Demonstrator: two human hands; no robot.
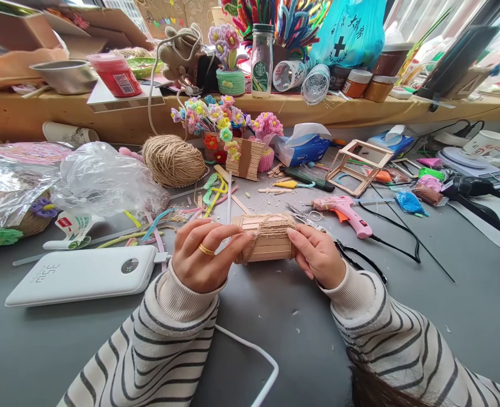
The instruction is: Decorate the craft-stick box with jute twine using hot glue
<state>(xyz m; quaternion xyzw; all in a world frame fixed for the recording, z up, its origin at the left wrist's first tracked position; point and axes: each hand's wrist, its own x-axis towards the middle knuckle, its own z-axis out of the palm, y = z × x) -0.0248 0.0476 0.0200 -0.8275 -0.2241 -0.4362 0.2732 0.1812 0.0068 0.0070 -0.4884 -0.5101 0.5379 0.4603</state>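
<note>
Between my hands, just above the grey table, is a small craft made of popsicle sticks (271, 250) with jute twine (271, 226) around its ends and across its upper side. My left hand (205, 251) is closed on its left end, thumb and forefinger pinching at the twine; a gold ring is on one finger. On the right end, the fingers of my right hand (320, 254) are closed, with the thumb against the twine. Behind the craft lie scissors (307, 213), partly hidden, and a pink hot glue gun (347, 215) is to the right.
A white power bank (82, 277) with a cable lies at left. Farther back are a ball of jute twine (173, 160), pipe-cleaner flowers (224, 121), a stick frame (358, 164) and a tissue pack (303, 144). A shelf (292, 110) holding jars runs along the back.
</note>
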